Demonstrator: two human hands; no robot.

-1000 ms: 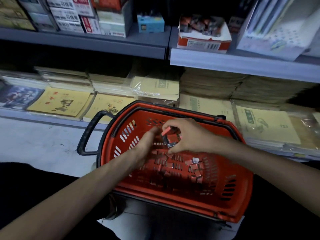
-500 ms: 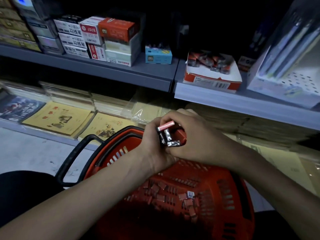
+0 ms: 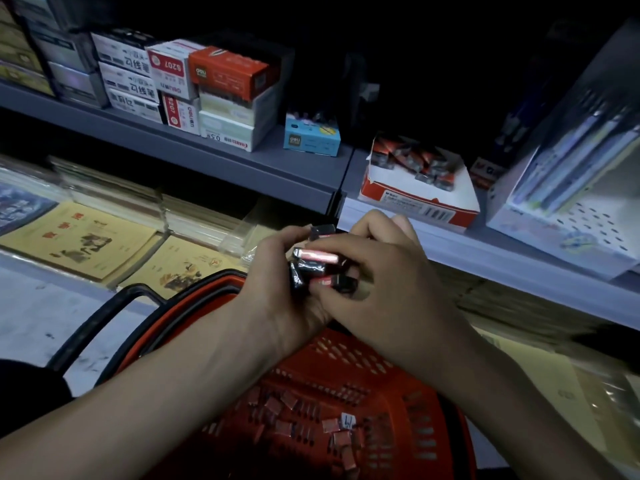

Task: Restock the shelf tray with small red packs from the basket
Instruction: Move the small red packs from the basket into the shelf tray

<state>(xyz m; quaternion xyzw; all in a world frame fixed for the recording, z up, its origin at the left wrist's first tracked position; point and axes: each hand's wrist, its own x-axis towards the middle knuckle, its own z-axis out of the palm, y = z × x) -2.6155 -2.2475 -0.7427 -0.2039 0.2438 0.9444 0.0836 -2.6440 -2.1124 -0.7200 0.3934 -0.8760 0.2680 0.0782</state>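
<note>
I see the left hand (image 3: 277,296) and right hand (image 3: 381,296) pressed together, gripping small red packs (image 3: 317,258) over the red plastic basket (image 3: 204,289), below a white-and-red cardboard box (image 3: 169,69) marked "deli 0207"

Glossy-wrapped red packs (image 3: 317,255); perforated, seemingly matt plastic basket (image 3: 408,403); cardboard shelf tray (image 3: 415,202).

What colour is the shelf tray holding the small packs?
The shelf tray is white with a red front; head view shows it best.
</note>
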